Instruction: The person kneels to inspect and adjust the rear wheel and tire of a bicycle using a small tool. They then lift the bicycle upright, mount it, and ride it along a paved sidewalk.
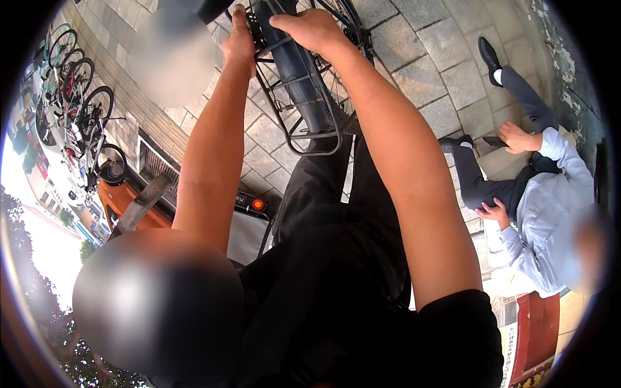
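Note:
A black bicycle rear rack [283, 84] stretches toward my legs, above a dark mudguard [301, 97] and the rear wheel. My left hand [239, 42] is closed at the rack's left side near its far end, thumb pointing away from me. On the opposite side, my right hand [312, 29] grips the rack, its thumb laid inward toward the mudguard. Most fingers of both hands are hidden behind the hands and the rack. The rack's rounded near end [317, 153] sits just in front of my dark trousers [317, 178].
To the right, a seated person [543, 194] in a light blue shirt holds a dark object, legs stretched over grey paving [414, 64]. At left stand an orange vehicle part [132, 200] and a row of bicycles [81, 97]. Blurred round patches cover areas at left.

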Action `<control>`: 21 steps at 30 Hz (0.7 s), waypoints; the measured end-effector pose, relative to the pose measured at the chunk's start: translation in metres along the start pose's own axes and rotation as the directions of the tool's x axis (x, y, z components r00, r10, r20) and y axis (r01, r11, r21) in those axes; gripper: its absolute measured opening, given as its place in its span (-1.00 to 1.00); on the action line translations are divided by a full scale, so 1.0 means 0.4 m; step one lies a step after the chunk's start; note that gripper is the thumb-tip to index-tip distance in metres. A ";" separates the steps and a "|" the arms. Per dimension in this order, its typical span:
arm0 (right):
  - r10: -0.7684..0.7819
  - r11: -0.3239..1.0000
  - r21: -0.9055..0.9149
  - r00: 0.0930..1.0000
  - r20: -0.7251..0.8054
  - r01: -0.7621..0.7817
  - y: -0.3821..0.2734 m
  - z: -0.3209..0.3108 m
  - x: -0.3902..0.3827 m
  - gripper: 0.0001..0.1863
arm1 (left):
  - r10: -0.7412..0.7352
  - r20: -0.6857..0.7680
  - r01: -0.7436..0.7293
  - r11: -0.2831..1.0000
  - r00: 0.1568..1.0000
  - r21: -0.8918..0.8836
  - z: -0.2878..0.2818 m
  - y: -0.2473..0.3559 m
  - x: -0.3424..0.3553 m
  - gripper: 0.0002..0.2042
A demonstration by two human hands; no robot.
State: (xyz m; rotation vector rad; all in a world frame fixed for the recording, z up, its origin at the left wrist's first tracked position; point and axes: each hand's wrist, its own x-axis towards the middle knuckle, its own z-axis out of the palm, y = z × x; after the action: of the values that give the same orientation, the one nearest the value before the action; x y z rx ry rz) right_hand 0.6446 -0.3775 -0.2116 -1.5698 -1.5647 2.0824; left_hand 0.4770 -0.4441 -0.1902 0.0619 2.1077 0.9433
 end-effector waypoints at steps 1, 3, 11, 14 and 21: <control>-0.010 1.000 0.003 1.000 0.000 0.010 0.001 -0.002 0.001 -0.21 | -0.001 0.013 0.002 1.000 1.000 -0.006 -0.002 -0.001 0.005 -0.23; -0.026 1.000 0.010 0.996 -0.088 0.027 0.006 0.009 -0.006 -0.15 | -0.003 0.039 0.004 1.000 0.999 -0.018 -0.006 -0.001 0.012 -0.25; -0.011 0.997 -0.077 0.999 -0.033 0.008 -0.023 -0.022 -0.023 -0.27 | -0.010 -0.018 0.013 0.981 1.000 0.192 0.002 0.011 0.022 -0.13; 0.044 0.998 -0.036 0.999 -0.010 -0.044 -0.044 -0.026 -0.028 -0.36 | -0.040 -0.026 0.044 0.981 0.999 0.187 0.003 0.003 0.025 -0.11; 0.005 1.000 -0.011 1.000 -0.028 -0.005 -0.050 -0.030 -0.047 -0.31 | 0.012 0.028 -0.019 0.960 1.000 0.281 0.005 -0.004 0.060 -0.05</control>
State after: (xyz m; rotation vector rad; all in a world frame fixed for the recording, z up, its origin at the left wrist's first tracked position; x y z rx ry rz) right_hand 0.6531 -0.3716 -0.1836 -1.6005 -1.5672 2.0487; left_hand 0.4626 -0.4360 -0.2078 0.2345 2.2061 0.6413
